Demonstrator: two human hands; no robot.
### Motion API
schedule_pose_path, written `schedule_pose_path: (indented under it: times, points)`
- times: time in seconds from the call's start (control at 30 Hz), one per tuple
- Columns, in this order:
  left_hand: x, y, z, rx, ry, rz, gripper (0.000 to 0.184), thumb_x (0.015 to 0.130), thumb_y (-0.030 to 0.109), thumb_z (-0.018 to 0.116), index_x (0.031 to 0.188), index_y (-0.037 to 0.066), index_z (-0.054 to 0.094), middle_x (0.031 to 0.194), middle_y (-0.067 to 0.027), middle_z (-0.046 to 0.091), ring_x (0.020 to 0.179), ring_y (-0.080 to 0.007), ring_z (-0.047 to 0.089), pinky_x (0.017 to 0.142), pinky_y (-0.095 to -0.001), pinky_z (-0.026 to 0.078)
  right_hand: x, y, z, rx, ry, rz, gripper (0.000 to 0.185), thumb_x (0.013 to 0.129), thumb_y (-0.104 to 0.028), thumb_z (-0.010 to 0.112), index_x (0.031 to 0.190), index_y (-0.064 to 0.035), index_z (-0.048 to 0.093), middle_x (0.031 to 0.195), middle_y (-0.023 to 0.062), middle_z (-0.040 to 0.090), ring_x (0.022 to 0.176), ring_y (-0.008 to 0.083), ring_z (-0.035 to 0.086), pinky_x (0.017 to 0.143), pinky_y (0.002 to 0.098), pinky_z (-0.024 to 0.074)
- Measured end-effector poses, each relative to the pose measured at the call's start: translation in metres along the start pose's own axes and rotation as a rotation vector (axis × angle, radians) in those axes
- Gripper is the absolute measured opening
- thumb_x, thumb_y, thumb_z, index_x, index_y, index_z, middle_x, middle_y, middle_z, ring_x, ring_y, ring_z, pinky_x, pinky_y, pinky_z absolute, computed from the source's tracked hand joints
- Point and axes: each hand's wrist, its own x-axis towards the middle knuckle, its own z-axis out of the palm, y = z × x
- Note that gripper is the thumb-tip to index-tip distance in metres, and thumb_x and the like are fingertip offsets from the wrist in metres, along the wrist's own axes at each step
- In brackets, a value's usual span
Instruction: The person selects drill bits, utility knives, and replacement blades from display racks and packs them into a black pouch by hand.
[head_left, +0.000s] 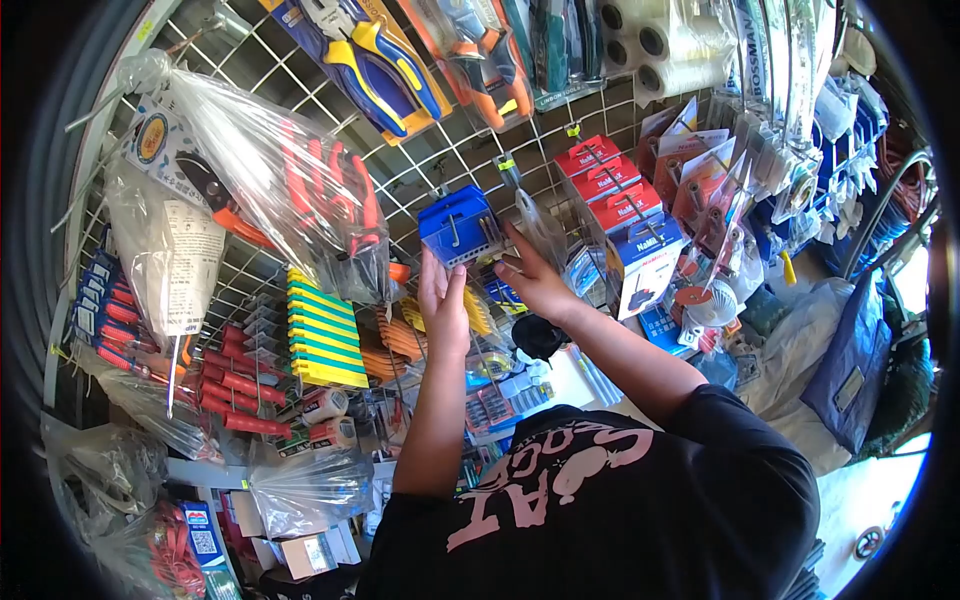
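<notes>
A blue hanging pack [460, 222] is on the wire grid, a metal hook showing at its top. My left hand [441, 292] holds its lower left side, thumb in front and the other fingers partly behind it. At the lower right edge, my right hand [535, 275] grips the pack with its thumb and fingers. The print on the pack is too small to read. A small clear bag [540, 230] hangs just beyond my right fingers. Right of it are red boxes [610, 185] and a blue-topped NaMilux box [648, 260] on hooks.
Blue-yellow pliers [375, 60] and orange-handled pliers [480, 60] hang above. Bagged red-handled tools [330, 185] crowd the left, over yellow-green striped packs [325, 330]. Red-handled tools [240, 380] stick out lower left. Clear film rolls [670, 50] sit upper right; a small fan [710, 303] stands right.
</notes>
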Motion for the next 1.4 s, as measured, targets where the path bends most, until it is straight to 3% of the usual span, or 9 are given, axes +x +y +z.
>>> schedule_pose_path:
  times: [0.33,0.53,0.63,0.77,0.8,0.9,1.0,1.13,1.4]
  points:
    - [-0.011,0.010,-0.004,-0.015,0.010,-0.110,0.065,0.098,0.006,0.055,0.153,-0.006,0.023,0.155,-0.0168,0.035,0.143,-0.0222,0.034,0.118,-0.0352,0.023,-0.022,0.001,-0.006,0.036,-0.047,0.016,0.079,0.100,-0.017,0.057,0.158,-0.0029,0.005,0.164,0.0185,0.011,0.146,0.0324,0.030,0.115,0.0392,0.0324]
    - [-0.034,0.020,-0.007,0.107,0.097,-0.121,0.070,0.098,0.005,0.053,0.156,-0.004,0.013,0.164,-0.0229,0.010,0.153,-0.0304,0.010,0.122,-0.0395,0.009,-0.072,-0.024,-0.006,0.152,0.010,0.013,0.058,0.102,-0.009,0.052,0.153,0.0007,0.025,0.156,0.0165,0.034,0.135,0.0240,0.047,0.111,0.0337,0.0372]
    - [-0.060,0.039,0.000,0.173,0.059,-0.027,0.068,0.099,0.007,0.052,0.155,-0.004,0.016,0.162,-0.0246,0.014,0.152,-0.0298,0.013,0.122,-0.0391,0.012,-0.099,-0.025,-0.020,0.224,0.026,0.078,0.042,0.103,-0.009,0.051,0.141,0.0028,0.043,0.139,0.0136,0.053,0.127,0.0220,0.054,0.109,0.0336,0.0408]
    - [-0.109,0.065,-0.001,0.089,-0.044,-0.049,0.061,0.101,0.010,0.047,0.154,-0.004,0.021,0.151,-0.0264,0.040,0.142,-0.0320,0.039,0.116,-0.0449,0.030,-0.146,-0.001,-0.040,0.193,0.157,0.057,0.020,0.104,-0.011,0.050,0.117,0.0018,0.058,0.108,0.0093,0.066,0.099,0.0166,0.064,0.090,0.0315,0.0516]
    - [-0.122,0.061,-0.009,0.130,-0.052,-0.063,0.053,0.102,0.014,0.047,0.149,-0.005,0.032,0.124,-0.0245,0.063,0.115,-0.0299,0.063,0.100,-0.0429,0.047,-0.158,0.004,-0.046,0.105,0.152,0.034,0.017,0.104,-0.012,0.050,0.112,0.0012,0.059,0.099,0.0068,0.066,0.088,0.0138,0.063,0.081,0.0291,0.0520]
    - [-0.162,0.038,-0.052,0.094,-0.366,-0.254,0.042,0.102,0.016,0.048,0.137,-0.007,0.047,0.101,-0.0202,0.071,0.092,-0.0250,0.069,0.086,-0.0376,0.053,-0.202,0.031,-0.057,-0.029,0.186,0.293,0.019,0.104,-0.015,0.049,0.111,-0.0011,0.060,0.092,0.0037,0.063,0.082,0.0106,0.059,0.074,0.0265,0.0484]
    - [-0.196,0.024,-0.055,0.247,-0.327,-0.600,0.032,0.101,0.014,0.052,0.125,-0.006,0.059,0.089,-0.0154,0.073,0.084,-0.0176,0.067,0.085,-0.0303,0.050,-0.240,0.068,-0.062,-0.198,0.024,0.447,0.022,0.099,-0.021,0.056,0.108,-0.0029,0.066,0.087,0.0057,0.067,0.075,0.0119,0.061,0.066,0.0290,0.0500]
    - [-0.238,-0.013,-0.086,0.324,-0.267,-0.650,0.029,0.100,0.012,0.052,0.121,-0.005,0.061,0.087,-0.0117,0.072,0.086,-0.0147,0.066,0.082,-0.0289,0.049,-0.289,0.119,-0.058,-0.260,0.045,0.716,0.026,0.095,-0.024,0.060,0.106,-0.0023,0.070,0.088,0.0077,0.071,0.067,0.0144,0.063,0.062,0.0310,0.0521]
    - [-0.288,-0.003,-0.123,0.322,-0.202,-0.653,0.028,0.102,0.011,0.049,0.124,-0.003,0.059,0.098,-0.0092,0.069,0.089,-0.0150,0.065,0.078,-0.0273,0.050,-0.349,0.122,-0.038,-0.169,0.190,0.864,0.033,0.093,-0.030,0.063,0.109,-0.0009,0.068,0.084,0.0088,0.070,0.064,0.0156,0.065,0.058,0.0304,0.0525]
